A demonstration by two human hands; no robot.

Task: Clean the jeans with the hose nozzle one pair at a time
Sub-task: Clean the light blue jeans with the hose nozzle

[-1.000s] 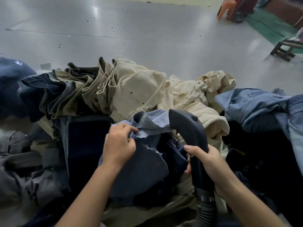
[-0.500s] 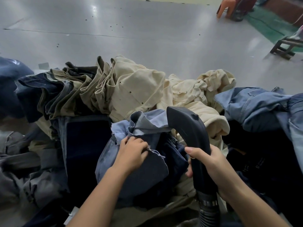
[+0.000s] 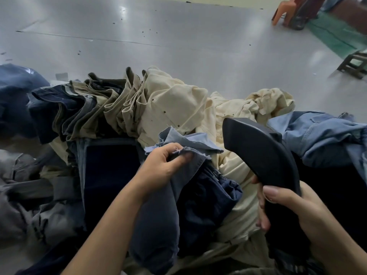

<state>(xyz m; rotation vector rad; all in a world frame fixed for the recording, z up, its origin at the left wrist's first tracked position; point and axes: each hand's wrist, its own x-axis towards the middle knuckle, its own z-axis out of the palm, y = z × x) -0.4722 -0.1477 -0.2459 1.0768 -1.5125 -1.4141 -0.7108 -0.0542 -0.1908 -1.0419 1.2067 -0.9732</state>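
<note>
Left hand point(image 3: 162, 167) clenched on the frayed hem of the blue jeans point(image 3: 158, 211), lifting that leg off the pile point(image 3: 170, 108). Right hand point(image 3: 288, 207) wrapped round the black nozzle point(image 3: 258, 151), thumb on top, head raised just right of the hem and apart from it. Jeans draped centre front, over navy and cream pairs. Light denim point(image 3: 317, 135) at right; grey floor point(image 3: 178, 36) beyond.

Soft overhead light glared in pale patches on the grey floor point(image 3: 178, 36). The clothes pile point(image 3: 168, 100) sat dimmer, its lower folds in deep shadow. Wide-angle bending curved the edges; nearby hands looked slightly blurred.
</note>
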